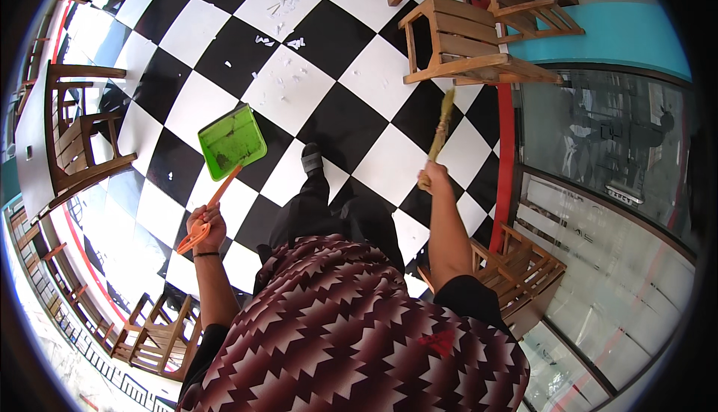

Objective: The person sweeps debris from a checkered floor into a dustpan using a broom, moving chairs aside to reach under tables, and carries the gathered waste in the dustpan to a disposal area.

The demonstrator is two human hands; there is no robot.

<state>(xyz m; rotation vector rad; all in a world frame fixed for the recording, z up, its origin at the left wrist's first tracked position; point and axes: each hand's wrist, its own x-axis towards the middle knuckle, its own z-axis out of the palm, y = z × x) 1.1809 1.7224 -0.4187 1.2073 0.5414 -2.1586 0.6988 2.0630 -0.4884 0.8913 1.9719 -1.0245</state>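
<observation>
My left hand [207, 226] is wrapped round the orange handle of a green dustpan [238, 140]. The pan is held low over the checkered floor, ahead and to the left, with dark dirt smeared inside it. On the right, my outstretched right hand [433, 176] grips a short straw hand broom [444, 124], its thin end pointing away from me toward a wooden chair. Scraps of white paper [296, 42] lie scattered on the tiles beyond the dustpan, and another cluster of paper strips [278, 7] lies farther off.
A wooden chair [456, 34] stands at the far right, close to the red floor border [505, 158] and glass panels [606, 143]. More wooden chairs are at left [82, 131], lower left [161, 337] and lower right [523, 274]. My foot [312, 159] is on the floor ahead.
</observation>
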